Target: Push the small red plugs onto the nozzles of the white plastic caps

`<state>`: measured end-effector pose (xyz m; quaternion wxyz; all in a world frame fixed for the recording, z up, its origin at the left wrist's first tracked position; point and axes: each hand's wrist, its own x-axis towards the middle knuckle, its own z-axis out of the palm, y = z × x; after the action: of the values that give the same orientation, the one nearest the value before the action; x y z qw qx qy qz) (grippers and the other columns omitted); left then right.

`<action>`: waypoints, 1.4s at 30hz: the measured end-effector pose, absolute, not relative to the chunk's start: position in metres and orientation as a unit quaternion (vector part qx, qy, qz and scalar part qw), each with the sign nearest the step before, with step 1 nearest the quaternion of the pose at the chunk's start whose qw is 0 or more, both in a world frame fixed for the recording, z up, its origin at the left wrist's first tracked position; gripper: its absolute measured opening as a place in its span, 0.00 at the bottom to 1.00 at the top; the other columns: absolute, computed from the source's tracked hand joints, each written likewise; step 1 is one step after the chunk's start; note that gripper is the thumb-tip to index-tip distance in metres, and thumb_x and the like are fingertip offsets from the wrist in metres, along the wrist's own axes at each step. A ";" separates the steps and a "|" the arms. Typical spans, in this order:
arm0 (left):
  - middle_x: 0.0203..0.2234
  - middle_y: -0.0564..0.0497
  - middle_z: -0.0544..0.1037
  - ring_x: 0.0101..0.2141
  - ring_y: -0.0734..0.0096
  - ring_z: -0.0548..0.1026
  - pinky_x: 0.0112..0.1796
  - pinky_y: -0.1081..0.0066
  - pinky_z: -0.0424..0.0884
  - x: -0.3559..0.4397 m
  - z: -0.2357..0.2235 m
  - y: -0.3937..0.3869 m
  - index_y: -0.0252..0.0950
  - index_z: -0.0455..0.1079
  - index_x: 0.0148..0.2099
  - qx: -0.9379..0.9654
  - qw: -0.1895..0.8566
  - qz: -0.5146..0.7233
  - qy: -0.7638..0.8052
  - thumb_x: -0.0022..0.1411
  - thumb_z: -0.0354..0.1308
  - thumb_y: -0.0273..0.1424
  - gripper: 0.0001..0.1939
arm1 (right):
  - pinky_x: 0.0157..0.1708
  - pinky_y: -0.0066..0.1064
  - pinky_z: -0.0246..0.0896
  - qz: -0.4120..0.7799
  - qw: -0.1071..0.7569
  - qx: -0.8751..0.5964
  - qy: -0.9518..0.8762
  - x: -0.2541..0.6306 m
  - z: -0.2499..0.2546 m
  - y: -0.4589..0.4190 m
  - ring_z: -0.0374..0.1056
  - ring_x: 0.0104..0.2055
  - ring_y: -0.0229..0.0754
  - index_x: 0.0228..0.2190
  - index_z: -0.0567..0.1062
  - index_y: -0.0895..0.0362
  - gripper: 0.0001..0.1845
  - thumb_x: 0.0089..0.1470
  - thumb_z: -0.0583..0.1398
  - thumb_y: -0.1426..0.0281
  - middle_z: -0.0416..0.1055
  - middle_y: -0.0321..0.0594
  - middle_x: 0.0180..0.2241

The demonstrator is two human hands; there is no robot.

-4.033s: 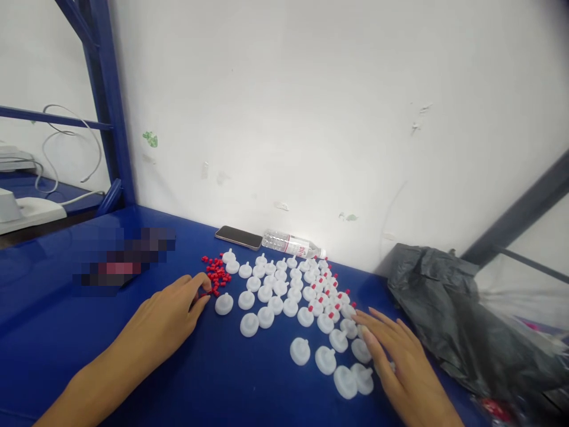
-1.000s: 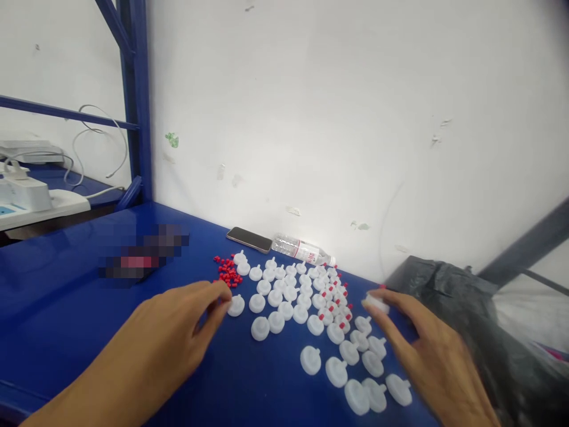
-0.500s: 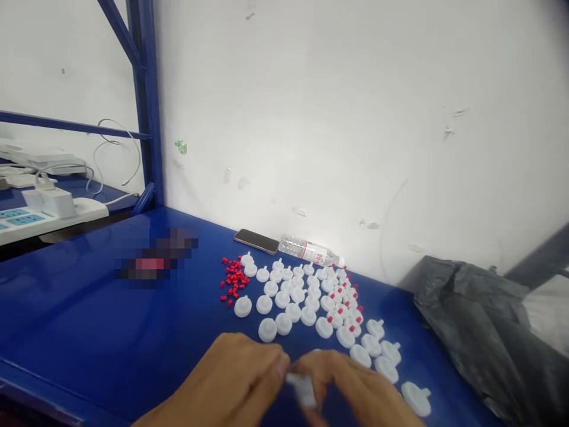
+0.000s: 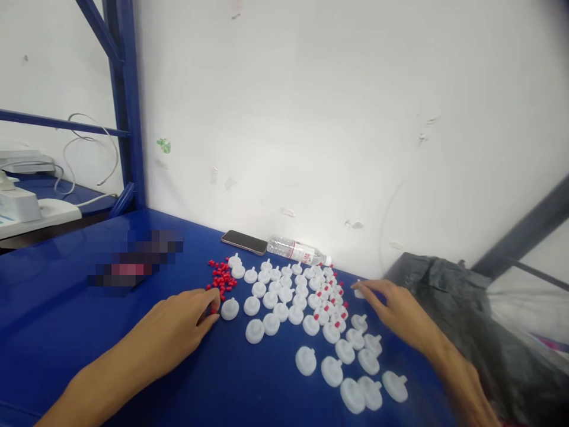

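Many white plastic discs with short stems (image 4: 284, 296) lie in rows on the blue table (image 4: 66, 338); several at the back right carry red caps. A loose pile of small red caps (image 4: 221, 276) lies at their left. My left hand (image 4: 178, 326) rests on the table with thumb and forefinger pinched on a red cap at the near edge of that pile. My right hand (image 4: 395, 308) reaches in from the right, its fingertips closed on one white disc at the far right end of the capped rows.
A phone (image 4: 242, 240) and a lying water bottle (image 4: 297, 250) sit against the white wall. A crumpled black plastic bag (image 4: 466, 320) fills the right side. A blurred-out object (image 4: 133, 264) lies at the left, with a blue frame post (image 4: 127, 118) and power strip (image 4: 26, 210) beyond.
Half a second ago both hands were together near me on one white disc. They have parted: the left went to the red caps, the right carried the disc to the capped rows.
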<state>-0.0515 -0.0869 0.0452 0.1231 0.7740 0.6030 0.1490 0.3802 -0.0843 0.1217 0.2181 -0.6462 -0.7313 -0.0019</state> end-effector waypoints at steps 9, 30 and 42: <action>0.34 0.51 0.79 0.35 0.59 0.76 0.34 0.63 0.58 -0.048 0.041 -0.079 0.45 0.73 0.47 0.764 0.106 0.127 0.623 0.75 0.44 0.35 0.15 | 0.44 0.39 0.77 0.056 0.188 -0.652 -0.733 0.384 0.102 -0.085 0.85 0.41 0.52 0.45 0.86 0.48 0.15 0.60 0.63 0.61 0.89 0.39 0.36; 0.36 0.50 0.82 0.36 0.57 0.77 0.35 0.61 0.60 -0.045 0.054 -0.083 0.43 0.69 0.39 0.770 0.129 0.115 0.614 0.77 0.41 0.38 0.18 | 0.48 0.39 0.75 0.077 0.165 -0.645 -0.742 0.387 0.099 -0.090 0.84 0.44 0.49 0.45 0.86 0.48 0.18 0.64 0.57 0.63 0.89 0.39 0.40; 0.37 0.47 0.82 0.37 0.54 0.79 0.35 0.61 0.61 -0.049 0.042 -0.078 0.44 0.69 0.38 0.770 0.119 0.144 0.610 0.77 0.42 0.39 0.17 | 0.41 0.36 0.71 0.036 0.157 -0.692 -0.704 0.396 0.087 -0.083 0.84 0.41 0.51 0.29 0.78 0.49 0.09 0.59 0.64 0.60 0.87 0.39 0.34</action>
<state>-0.0485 -0.0778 0.0419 0.1192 0.7701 0.6100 0.1435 0.3963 -0.0830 0.0874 0.1571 -0.6917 -0.7040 0.0359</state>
